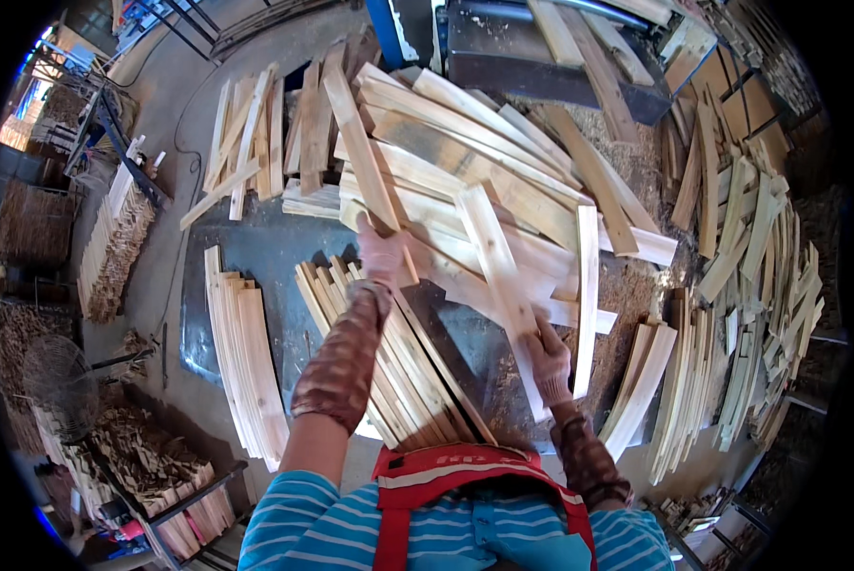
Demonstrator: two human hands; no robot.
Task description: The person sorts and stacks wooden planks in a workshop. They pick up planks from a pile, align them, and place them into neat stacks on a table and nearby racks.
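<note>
While the right hand (549,360) is closed round the near end of a pale wooden slat (499,276) slanting over the table, the left hand (385,255) clamps a longer slat (358,143) at its lower end. Both look light, stiff and splintery, best held near the end. Beyond, the loose slat heap (484,162) lies against a dark machine (531,57); no labels or signs show.

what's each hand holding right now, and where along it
Each gloved hand grips a pale wooden slat near its lower end: left hand on one slat, right hand on another slat.
</note>
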